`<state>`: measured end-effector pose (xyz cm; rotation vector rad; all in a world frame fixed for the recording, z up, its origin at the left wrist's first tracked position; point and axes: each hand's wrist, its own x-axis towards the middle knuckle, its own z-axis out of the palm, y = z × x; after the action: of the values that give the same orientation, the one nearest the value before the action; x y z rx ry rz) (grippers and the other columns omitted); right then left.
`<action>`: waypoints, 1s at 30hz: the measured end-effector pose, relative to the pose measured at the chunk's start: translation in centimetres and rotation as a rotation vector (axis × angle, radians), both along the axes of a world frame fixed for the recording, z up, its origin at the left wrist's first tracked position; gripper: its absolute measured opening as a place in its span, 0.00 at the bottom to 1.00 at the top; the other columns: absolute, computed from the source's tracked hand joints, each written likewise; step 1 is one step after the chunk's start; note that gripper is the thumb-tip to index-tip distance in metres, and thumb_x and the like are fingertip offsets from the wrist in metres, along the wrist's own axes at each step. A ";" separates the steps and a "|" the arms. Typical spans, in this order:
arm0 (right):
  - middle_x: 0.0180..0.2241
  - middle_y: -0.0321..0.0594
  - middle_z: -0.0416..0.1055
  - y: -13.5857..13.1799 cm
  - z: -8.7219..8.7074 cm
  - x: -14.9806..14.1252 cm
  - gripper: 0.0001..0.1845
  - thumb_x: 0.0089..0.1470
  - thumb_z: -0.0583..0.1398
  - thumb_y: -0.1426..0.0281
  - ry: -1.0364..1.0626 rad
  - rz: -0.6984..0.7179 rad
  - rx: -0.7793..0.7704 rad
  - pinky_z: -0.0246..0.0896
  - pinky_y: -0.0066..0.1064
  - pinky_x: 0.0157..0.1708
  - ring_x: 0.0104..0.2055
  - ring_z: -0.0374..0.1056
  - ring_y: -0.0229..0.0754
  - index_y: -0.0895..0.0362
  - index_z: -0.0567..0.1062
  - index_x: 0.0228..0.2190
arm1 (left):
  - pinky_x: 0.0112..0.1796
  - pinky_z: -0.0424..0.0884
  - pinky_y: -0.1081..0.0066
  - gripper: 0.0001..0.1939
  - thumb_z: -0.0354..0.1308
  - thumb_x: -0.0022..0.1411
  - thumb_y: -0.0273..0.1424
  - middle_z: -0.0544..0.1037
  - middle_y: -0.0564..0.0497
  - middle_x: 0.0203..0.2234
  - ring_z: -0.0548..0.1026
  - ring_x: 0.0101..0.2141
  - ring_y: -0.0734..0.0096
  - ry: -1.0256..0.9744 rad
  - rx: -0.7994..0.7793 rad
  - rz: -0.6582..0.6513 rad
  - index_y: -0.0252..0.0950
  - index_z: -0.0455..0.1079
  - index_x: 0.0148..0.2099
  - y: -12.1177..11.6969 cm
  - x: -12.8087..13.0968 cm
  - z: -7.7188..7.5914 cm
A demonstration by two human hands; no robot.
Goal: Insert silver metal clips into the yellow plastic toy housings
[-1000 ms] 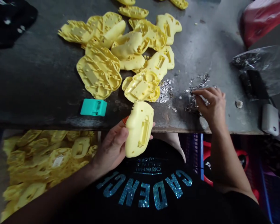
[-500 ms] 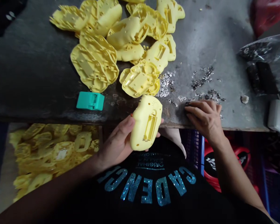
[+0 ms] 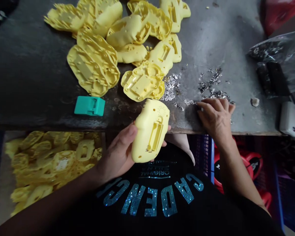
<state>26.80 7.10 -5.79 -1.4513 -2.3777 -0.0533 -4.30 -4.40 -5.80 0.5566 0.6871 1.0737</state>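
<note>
My left hand [image 3: 123, 144] is wrapped round a yellow plastic shell [image 3: 152, 131], held at the table's front edge. The shell's outer face is turned up, showing a long battery slot and small screw holes. Over on the table, my right hand [image 3: 216, 114] rests fingertips down at the near side of a scatter of small metal contact pieces [image 3: 212, 80]. Its fingers are bent together, and whatever they pinch is hidden. Between the hands lies another heap of shiny metal pieces [image 3: 170, 87], against an open yellow shell [image 3: 142, 82].
More yellow shells [image 3: 93, 65] are piled at the back left, with a teal plastic block [image 3: 89, 106] before them. A crate of yellow parts [image 3: 56, 164] stands below left. Rightward are a clear bag [image 3: 280, 49], a white device [image 3: 289, 118] and a blue basket [image 3: 210, 157] holding red items.
My left hand has brought the yellow shell slightly nearer and tilted it a little. My right hand stays at the metal pieces, its fingers shifted slightly. The whole view has moved a little.
</note>
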 end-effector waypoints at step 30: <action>0.52 0.44 0.85 4.8 0.9 2.8 0.14 0.76 0.61 0.67 0.065 -0.098 0.025 0.59 0.50 0.55 0.55 0.76 0.55 0.45 0.86 0.54 | 0.31 0.82 0.74 0.38 0.49 0.82 0.61 0.84 0.38 0.67 0.88 0.46 0.56 -0.033 -0.047 -0.048 0.43 0.80 0.74 0.7 0.8 -0.1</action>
<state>29.59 11.93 -4.89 -1.5339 -2.2455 -0.0592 -3.50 -3.75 -5.94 0.5120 0.6653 1.0173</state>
